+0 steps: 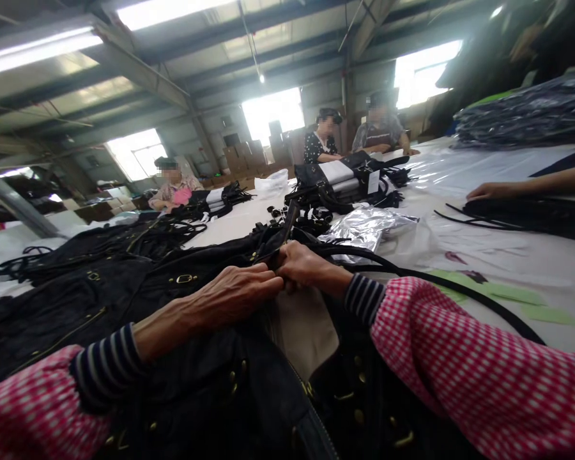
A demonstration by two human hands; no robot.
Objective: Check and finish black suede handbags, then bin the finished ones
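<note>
A black jacket (239, 377) with gold-coloured snaps, a zip and a pale lining (306, 326) lies spread out in front of me. My left hand (234, 291) reaches in from the left, its fingers closed on the jacket's upper edge. Close against it, my right hand (299, 265) pinches the same edge, thumb and fingers pressed together. The exact bit of cloth between the fingertips is hidden. The zip (306, 386) runs down from the pale lining towards the bottom of the view.
More black garments (62, 287) with gold zips and buckles lie at left. Ahead are a folded black stack (335, 176), crumpled clear plastic (364, 227) and green slips (515, 294). Another person's hand (493, 191) rests at right near a wrapped pile (527, 115). Several people work beyond.
</note>
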